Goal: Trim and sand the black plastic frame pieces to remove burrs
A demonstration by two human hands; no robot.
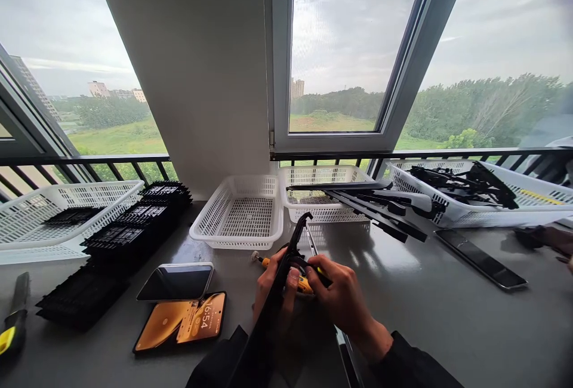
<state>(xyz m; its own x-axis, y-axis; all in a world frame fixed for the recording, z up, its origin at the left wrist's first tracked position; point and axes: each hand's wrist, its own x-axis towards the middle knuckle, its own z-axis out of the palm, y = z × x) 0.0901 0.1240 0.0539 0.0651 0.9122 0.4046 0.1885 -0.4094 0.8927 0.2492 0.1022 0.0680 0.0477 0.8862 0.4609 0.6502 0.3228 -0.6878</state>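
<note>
My left hand (pixel 267 286) is closed around a long black plastic trim strip (pixel 268 310). The strip slants from the lower middle up to a hooked end above my fingers. My right hand (pixel 344 295) is closed against the strip's upper part, pinching a dark tool (pixel 323 277) with a small yellow spot. Its working end is hidden among my fingers. Beneath my hands lies a yellow-orange tool (pixel 304 285), mostly covered. A thin silvery strip (pixel 312 240) shows just beyond my fingers, and a dark, shiny strip (pixel 347 355) lies below my right wrist.
White baskets stand along the back: a bare one (pixel 236 239), one under long black strips (pixel 380 200), and one with black parts (pixel 474 188). At left are stacked black grids (pixel 129 239), two phones (pixel 179 283) (pixel 197 322) and a black-yellow tool (pixel 15 316). Another phone (pixel 481 259) lies near a person's hand (pixel 553 239).
</note>
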